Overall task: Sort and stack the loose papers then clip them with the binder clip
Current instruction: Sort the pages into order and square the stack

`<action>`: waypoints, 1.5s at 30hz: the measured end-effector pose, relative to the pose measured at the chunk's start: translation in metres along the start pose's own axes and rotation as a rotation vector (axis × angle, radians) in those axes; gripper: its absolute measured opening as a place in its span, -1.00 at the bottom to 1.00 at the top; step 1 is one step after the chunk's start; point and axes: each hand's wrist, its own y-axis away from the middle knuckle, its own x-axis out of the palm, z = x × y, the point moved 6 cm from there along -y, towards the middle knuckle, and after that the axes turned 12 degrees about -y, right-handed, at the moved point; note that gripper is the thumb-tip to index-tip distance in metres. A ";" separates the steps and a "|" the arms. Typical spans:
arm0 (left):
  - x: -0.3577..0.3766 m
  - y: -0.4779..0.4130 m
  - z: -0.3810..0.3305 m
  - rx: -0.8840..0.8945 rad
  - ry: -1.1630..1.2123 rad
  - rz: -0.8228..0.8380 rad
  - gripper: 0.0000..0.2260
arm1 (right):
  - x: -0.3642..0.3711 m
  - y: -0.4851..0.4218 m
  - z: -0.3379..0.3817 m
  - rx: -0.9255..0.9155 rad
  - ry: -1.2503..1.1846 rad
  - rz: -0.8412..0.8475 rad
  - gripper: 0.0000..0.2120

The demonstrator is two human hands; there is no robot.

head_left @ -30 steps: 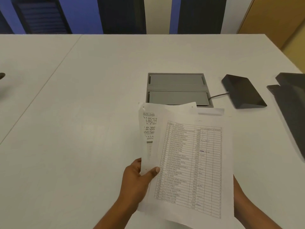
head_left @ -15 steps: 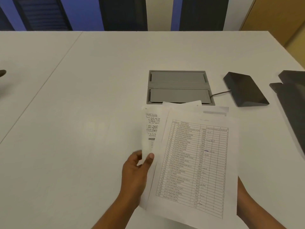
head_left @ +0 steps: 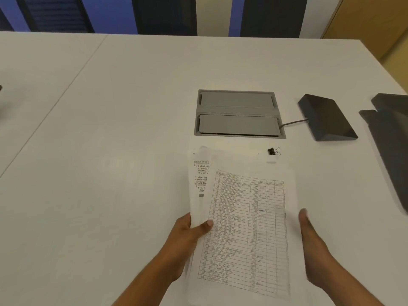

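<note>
A loose stack of white papers (head_left: 245,217) lies low over the white table (head_left: 110,151) in front of me. The top sheet carries a printed table; a handwritten sheet sticks out at the left. My left hand (head_left: 187,244) pinches the stack's left edge, thumb on top. My right hand (head_left: 313,246) is flat against the stack's right edge, fingers straight. A small black binder clip (head_left: 273,151) lies on the table just beyond the papers' far right corner, touched by neither hand.
A grey cable hatch (head_left: 238,113) is set into the table beyond the papers. A dark wedge-shaped device (head_left: 326,118) with a cable sits to its right, and a dark flat object (head_left: 393,138) lies at the right edge.
The papers came down towards the table and closer together. The binder clip, hidden before, now shows beyond them. My right hand moved out from under the stack to its right edge.
</note>
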 end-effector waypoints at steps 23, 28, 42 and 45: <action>0.000 -0.039 -0.081 0.528 -0.178 -0.284 -0.59 | 0.036 -0.050 0.055 -0.626 0.165 0.267 -0.62; -0.001 -0.034 -0.091 0.619 -0.175 -0.292 -0.68 | 0.033 -0.050 0.056 -0.650 0.146 0.316 -0.60; 0.001 -0.045 -0.100 0.667 -0.180 -0.237 -0.69 | 0.022 -0.054 0.069 -0.656 0.209 0.264 -0.47; 0.003 -0.054 -0.089 0.578 -0.248 -0.197 -0.74 | 0.019 -0.061 0.068 -0.629 0.190 0.266 -0.66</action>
